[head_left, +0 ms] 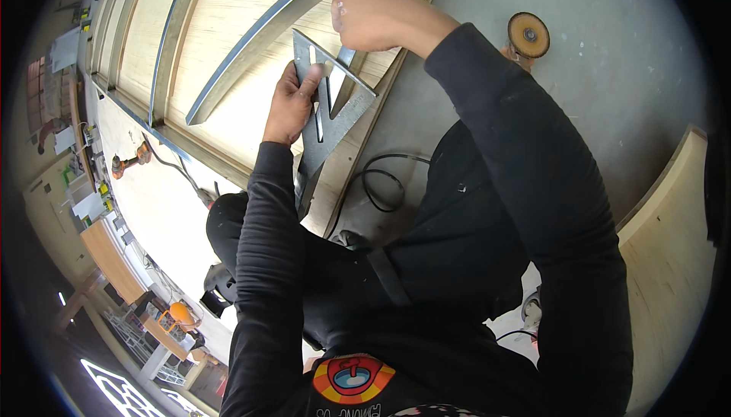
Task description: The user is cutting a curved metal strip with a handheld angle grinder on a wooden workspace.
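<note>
My left hand (289,108) grips a grey metal triangular speed square (346,115), thumb on its face and fingers behind its edge. The square lies over the edge of a pale plywood board (236,101) and partly covers a flat metal bar (346,57). Just beyond its upper corner, my right hand (377,15) is curled closed. Its fingers point away from view, so anything inside them is hidden. A curved metal strip (263,36) stands on the board to the left of both hands and passes close to the right one.
Several curved metal ribs (173,32) run across the board. On the grey floor lie a disc grinder (528,35) and a looped black cable (381,188). An orange drill (131,160) rests at left, and a curved wooden panel (670,226) stands at right.
</note>
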`<action>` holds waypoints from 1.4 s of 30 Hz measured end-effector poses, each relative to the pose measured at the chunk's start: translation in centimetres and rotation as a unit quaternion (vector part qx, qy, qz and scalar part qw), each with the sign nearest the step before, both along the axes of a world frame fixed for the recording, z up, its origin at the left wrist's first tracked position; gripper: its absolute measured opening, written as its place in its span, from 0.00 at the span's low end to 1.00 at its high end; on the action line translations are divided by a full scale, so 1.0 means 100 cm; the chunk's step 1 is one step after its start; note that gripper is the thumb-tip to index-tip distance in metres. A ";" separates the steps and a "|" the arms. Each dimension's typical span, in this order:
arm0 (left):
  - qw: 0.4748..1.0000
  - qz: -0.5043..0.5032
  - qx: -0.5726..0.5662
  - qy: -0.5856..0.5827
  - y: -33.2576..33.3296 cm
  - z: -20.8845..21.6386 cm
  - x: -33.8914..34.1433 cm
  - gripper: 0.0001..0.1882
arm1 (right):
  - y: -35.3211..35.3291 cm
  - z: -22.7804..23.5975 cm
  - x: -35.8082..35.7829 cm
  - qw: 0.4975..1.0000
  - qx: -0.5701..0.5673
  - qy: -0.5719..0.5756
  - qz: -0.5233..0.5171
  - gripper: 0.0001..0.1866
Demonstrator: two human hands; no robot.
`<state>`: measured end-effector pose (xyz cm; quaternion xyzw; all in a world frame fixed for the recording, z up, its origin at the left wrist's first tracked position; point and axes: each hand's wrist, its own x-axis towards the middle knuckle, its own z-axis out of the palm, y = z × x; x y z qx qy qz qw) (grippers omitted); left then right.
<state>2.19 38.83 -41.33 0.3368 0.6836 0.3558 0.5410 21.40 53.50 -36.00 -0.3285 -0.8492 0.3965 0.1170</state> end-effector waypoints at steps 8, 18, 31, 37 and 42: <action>0.999 -0.021 0.032 0.032 0.005 -0.004 -0.005 0.17 | -0.007 0.007 -0.002 0.996 0.006 -0.089 0.028 0.06; 0.999 -0.020 0.013 0.037 0.004 -0.004 -0.006 0.15 | -0.007 0.007 0.002 0.995 0.005 -0.099 0.011 0.06; 0.998 -0.036 0.019 0.045 0.008 0.001 -0.006 0.16 | -0.013 0.002 -0.008 0.991 -0.010 -0.127 0.031 0.06; 0.998 -0.034 0.013 0.046 0.008 0.000 -0.006 0.16 | -0.014 -0.003 -0.009 0.993 -0.015 -0.120 0.018 0.07; 0.998 -0.046 0.009 0.049 0.009 -0.001 -0.009 0.16 | -0.013 -0.006 -0.008 0.994 -0.005 -0.106 0.019 0.08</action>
